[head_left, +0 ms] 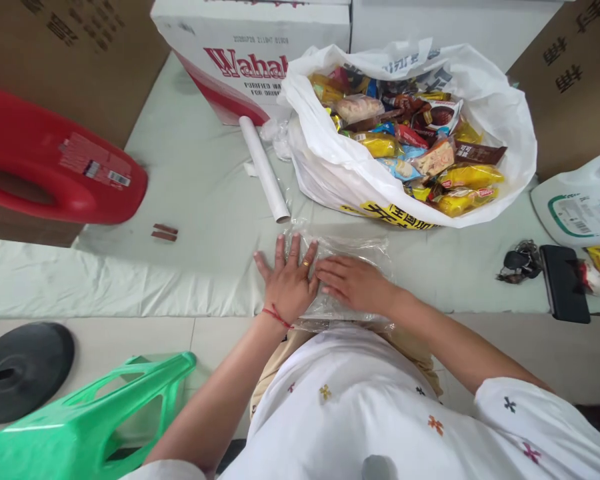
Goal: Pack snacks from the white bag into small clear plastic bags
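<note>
A sheet of clear plastic film (365, 250) lies crinkled at the table's near edge, partly over it. My left hand (290, 283) rests flat on the film's left part, fingers spread and pointing away from me. Across its middle lies my right hand (353, 281), fingers stretched out to the left, their tips close to the left hand. Neither hand grips anything. Just beyond my left hand is a white tube (264, 170), its near end by the film. Behind the film stands an open white plastic bag (325, 180) full of wrapped snacks (420, 143).
A red jug (105, 170) and two small brown strips (165, 232) are at left. A white carton (260, 60) stands behind. To the right are keys (520, 260), a black phone (564, 283) and a white jug (580, 200). A green stool (80, 427) is below the table.
</note>
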Motion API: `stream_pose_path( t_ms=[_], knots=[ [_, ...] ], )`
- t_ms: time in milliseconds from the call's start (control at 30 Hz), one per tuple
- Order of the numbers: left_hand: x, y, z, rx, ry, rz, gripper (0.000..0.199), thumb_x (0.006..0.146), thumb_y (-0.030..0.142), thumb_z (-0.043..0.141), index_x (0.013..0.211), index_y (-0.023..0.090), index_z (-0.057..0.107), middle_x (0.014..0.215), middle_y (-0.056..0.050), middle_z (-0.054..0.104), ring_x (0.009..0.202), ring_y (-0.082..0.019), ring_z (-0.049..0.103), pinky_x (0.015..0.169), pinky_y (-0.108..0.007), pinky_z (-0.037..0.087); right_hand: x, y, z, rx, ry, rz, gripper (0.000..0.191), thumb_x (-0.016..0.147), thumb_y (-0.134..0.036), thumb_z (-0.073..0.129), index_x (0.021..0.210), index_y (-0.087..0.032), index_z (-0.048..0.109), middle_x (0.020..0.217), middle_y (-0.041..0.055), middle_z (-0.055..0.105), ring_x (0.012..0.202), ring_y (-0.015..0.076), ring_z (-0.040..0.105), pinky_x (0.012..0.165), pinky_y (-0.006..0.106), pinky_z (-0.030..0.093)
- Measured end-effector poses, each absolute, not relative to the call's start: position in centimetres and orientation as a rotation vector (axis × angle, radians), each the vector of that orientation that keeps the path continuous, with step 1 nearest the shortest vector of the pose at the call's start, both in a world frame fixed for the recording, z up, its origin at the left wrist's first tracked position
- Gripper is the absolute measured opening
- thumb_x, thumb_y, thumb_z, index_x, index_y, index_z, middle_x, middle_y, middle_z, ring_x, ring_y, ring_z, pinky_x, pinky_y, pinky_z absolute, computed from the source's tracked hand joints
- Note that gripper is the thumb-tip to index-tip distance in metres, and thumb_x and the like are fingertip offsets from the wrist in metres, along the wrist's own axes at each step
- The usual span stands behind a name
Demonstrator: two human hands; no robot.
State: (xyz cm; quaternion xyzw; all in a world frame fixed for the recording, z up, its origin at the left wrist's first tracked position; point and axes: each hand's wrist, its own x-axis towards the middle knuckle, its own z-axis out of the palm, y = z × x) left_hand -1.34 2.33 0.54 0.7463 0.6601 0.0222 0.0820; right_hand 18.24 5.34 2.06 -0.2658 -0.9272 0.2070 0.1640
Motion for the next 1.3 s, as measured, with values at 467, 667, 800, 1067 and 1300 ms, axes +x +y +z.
stream_pose_path(
  t_ms=[467,667,800,1067,1300],
  knots=[
    [-0.1,-0.8,1.0,2.157,2.002,0.006,0.065,0.107,0.056,0.038,0.167,0.033,0.034,0.178,-0.012,0.017,0.164,-0.047,0.01,0.115,-0.091,0.005,18.4,13.1,4.1,-1.322,-2.339,0.577,0.037,0.108,-0.032,0.042,0.104,-0.017,0.075,0.105,0.0115,0.076,0.102,0.0274,0.068,0.094,0.039,0.05],
    [0.1,-1.0,1.2,2.144,1.992,0.018,0.063,0.107,0.055,0.038,0.166,0.034,0.035,0.177,-0.011,0.02,0.165,-0.042,0.014,0.116,-0.089,0.003,12.9,13.3,5.4,-1.498,-2.437,0.503,0.043,0.103,-0.048,0.058,0.113,-0.01,0.074,0.114,0.0205,0.071,0.122,0.0403,0.053,0.104,0.051,0.044],
    [0.1,-1.0,1.1,2.159,1.991,0.031,0.062,0.107,0.054,0.039,0.165,0.033,0.036,0.177,-0.011,0.022,0.164,-0.044,0.017,0.115,-0.091,0.006,10.7,14.7,4.2,-1.505,-2.598,0.59,0.021,0.099,-0.032,0.065,0.103,-0.015,0.077,0.114,0.0175,0.07,0.125,0.0402,0.05,0.098,0.048,0.046],
    [-0.1,-1.9,-0.2,2.272,2.019,0.218,0.061,0.106,0.054,0.042,0.164,0.034,0.04,0.177,-0.01,0.022,0.165,-0.042,0.014,0.121,-0.084,-0.002,10.0,17.2,2.9,-1.246,-2.927,0.448,0.035,0.111,-0.03,0.038,0.134,-0.022,0.063,0.119,0.0118,0.072,0.091,0.0247,0.068,0.073,0.033,0.045],
    [-1.6,0.3,0.0,2.451,1.682,0.147,0.075,0.106,0.057,0.043,0.163,0.01,0.041,0.174,-0.02,0.028,0.164,-0.035,0.022,0.134,-0.055,0.015,10.2,17.4,1.8,-1.148,-3.028,0.239,0.04,0.112,-0.032,0.033,0.14,-0.019,0.058,0.124,0.0148,0.072,0.097,0.0274,0.071,0.072,0.034,0.044]
  ],
)
